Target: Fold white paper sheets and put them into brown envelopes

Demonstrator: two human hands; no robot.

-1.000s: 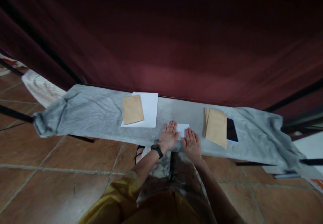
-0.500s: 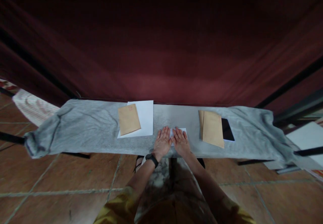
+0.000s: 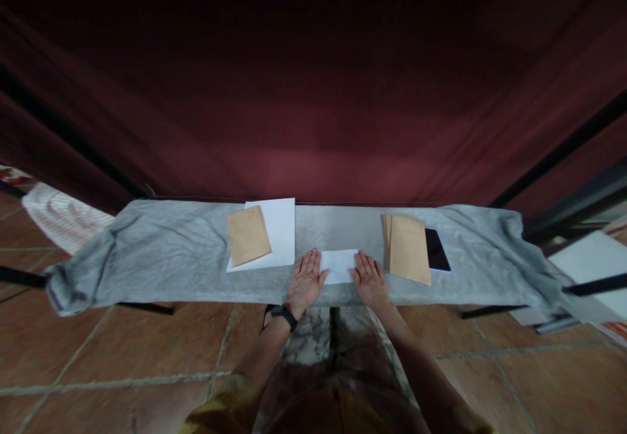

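A small white folded paper [image 3: 338, 266] lies flat on the grey cloth in front of me. My left hand [image 3: 305, 280] rests palm down at its left edge, fingers stretched forward and thumb near the paper. At the opposite edge my right hand [image 3: 370, 279] lies flat too, its fingers pointing away from me. Both hands are open and grip nothing. Whether the fingertips press on the paper's edges or just beside them is hard to make out.
Grey cloth [image 3: 171, 245] covers the narrow table. To the left, a brown envelope [image 3: 249, 235] lies on white paper sheets [image 3: 284, 232]. Several brown envelopes [image 3: 409, 250] lie to the right, partly over a dark tablet [image 3: 437, 251]. A dark red curtain [image 3: 313, 127] hangs behind the table.
My hands have moved apart, left hand to the left and right hand to the right, from on top of the white paper to its two sides. More of the paper shows now.
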